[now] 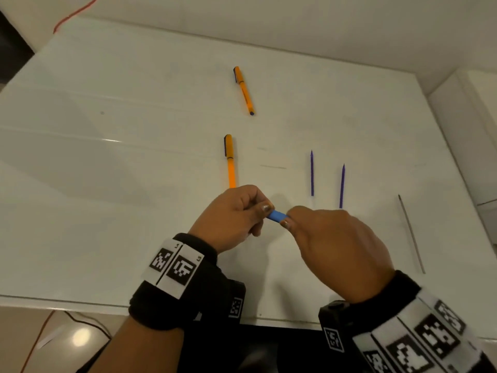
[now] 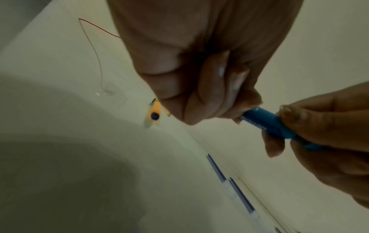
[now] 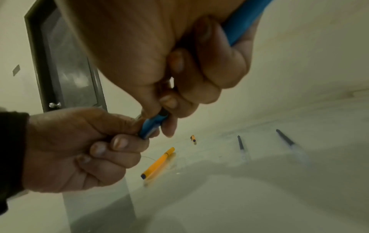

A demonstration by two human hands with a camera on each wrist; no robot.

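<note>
A blue pen [image 1: 277, 216] is held in the air between both hands, just above the near part of the white table [image 1: 107, 184]. My left hand [image 1: 242, 211] grips its left end with curled fingers and thumb. My right hand [image 1: 298, 220] grips the other end, and the barrel runs on through its palm [image 3: 243, 20]. In the left wrist view the blue pen [image 2: 267, 124] shows white print between the left hand [image 2: 209, 97] and the right hand [image 2: 319, 123]. In the right wrist view the two hands meet at the pen [image 3: 153, 124].
Two orange pens lie on the table, one near [image 1: 230, 162] and one farther back [image 1: 243, 90]. Two purple refills [image 1: 312, 173] [image 1: 342, 185] lie to the right, and a thin grey rod [image 1: 411, 234] near the right edge. A red wire [image 1: 72, 14] hangs at the far left.
</note>
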